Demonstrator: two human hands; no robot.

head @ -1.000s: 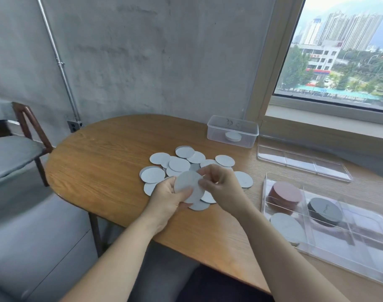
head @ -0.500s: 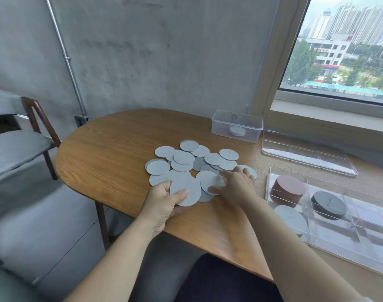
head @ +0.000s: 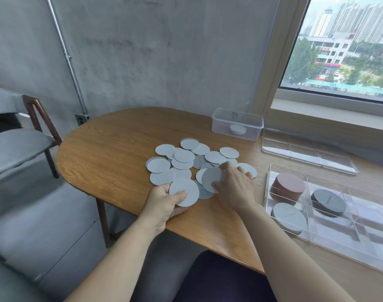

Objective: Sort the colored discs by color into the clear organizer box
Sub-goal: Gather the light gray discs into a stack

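One disc (head: pixel 184 191) in left hand (head: pixel 164 205), beside near edge of table (head: pixel 112 166).

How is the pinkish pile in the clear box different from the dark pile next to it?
The pinkish pile is reddish-pink, and the dark pile is a very dark grey. The pinkish pile sits in the far left compartment of the clear organizer box. The dark pile sits in the compartment to its right. The dark pile's top disc shows faint writing, while the pinkish pile's top looks plain. Both are round stacks of discs.
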